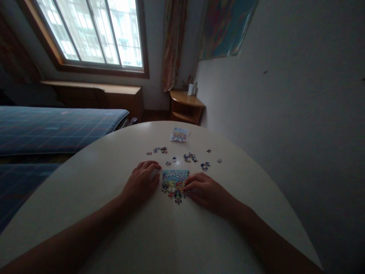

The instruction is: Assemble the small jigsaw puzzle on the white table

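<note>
A partly joined jigsaw puzzle (173, 179) lies flat on the white round table (119, 243), with a blue top, lettering and a ragged lower edge. Just left of it, my left hand (142, 179) rests on the tabletop, fingers loosely bent, thumb apart, nothing in it. My right hand (203, 189) is at the puzzle's right side, fingers closed together with their tips on a puzzle piece at the lower right edge. The fingers hide part of that edge. Beyond the puzzle are loose pieces, among them a cluster (190, 157) and a smaller group (205, 166).
A small printed picture packet (179, 134) lies near the table's far edge. More loose pieces (161, 150) are at the far left, and single ones (219, 161) at the right. A plaid-covered bed (57, 125) stands left; a wall (279, 114) runs along the right.
</note>
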`<state>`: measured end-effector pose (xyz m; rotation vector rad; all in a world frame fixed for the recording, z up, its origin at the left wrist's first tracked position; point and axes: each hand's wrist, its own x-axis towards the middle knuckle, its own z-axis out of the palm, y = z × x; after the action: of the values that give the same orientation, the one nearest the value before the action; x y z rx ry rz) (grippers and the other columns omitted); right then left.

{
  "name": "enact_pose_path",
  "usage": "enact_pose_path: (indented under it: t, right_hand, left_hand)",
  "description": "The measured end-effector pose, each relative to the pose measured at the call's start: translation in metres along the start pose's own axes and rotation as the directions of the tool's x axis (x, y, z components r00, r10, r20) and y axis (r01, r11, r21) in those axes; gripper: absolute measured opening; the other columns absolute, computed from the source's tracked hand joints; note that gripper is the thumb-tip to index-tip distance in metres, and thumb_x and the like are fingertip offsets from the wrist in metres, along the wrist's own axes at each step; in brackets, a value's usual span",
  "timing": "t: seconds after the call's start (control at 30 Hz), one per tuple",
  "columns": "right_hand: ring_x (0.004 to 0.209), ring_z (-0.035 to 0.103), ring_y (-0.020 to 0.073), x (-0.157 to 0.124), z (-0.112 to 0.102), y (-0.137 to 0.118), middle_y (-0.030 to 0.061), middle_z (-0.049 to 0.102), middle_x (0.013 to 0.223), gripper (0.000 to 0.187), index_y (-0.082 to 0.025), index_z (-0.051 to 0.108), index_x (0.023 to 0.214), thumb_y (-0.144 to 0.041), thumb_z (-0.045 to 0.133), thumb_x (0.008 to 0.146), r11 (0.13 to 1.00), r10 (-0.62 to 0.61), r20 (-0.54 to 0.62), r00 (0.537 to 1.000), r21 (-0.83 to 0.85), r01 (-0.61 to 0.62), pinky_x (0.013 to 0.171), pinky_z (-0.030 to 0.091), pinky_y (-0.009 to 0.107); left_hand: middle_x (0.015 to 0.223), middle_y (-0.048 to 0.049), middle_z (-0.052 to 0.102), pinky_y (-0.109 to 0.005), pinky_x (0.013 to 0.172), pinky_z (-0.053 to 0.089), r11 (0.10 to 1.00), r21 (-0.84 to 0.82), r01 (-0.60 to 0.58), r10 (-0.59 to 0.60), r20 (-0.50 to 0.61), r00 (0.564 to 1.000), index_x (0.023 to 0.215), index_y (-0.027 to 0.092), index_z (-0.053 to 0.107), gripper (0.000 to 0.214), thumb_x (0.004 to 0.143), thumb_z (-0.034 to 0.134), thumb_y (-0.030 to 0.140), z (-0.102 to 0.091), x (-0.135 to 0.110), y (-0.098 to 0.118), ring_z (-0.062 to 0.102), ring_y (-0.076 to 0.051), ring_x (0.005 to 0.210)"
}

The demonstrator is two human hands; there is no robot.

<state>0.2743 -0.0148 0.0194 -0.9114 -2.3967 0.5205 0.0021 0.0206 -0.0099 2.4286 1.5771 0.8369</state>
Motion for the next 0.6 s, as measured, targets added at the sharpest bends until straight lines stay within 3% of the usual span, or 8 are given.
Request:
enact_pose_path:
  t: [0.6]
  right_hand:
    - [0.103,0.062,0.0195,0.0002,-0.0006,-0.0008,0.0080,0.068,0.109,0.016,-0.024,0.070,0.106,-0.021,0.062,0.092,1.000,-0.007,0.002,1.000,-0.004,0.007,0.093,0.050,0.039]
  left_hand:
    - [0.121,-0.0078,0.064,-0.050,0.102,0.044,1.000,0.016,-0.013,0.013,0.005,1.000,0.108,0.021,0.064,0.024,0.089,0.050,0.021,0.0010,0.0004,-0.0014,0.055,-0.028,0.115]
